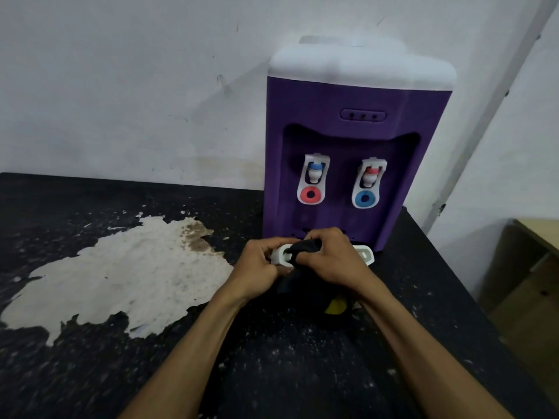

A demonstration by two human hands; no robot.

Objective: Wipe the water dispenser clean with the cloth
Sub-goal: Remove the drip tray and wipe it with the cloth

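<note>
Single head view, wide-angle, looking forward and down; close over table (pixel 90 373), water dispenser (pixel 348 98) straight ahead.

Pantry-type rm: water dispenser (pixel 348 95), worn counter (pixel 90 373)

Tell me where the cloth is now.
Head view, centre: the dark cloth is bunched under the right hand on the drip tray at the foot of the water dispenser.
</note>
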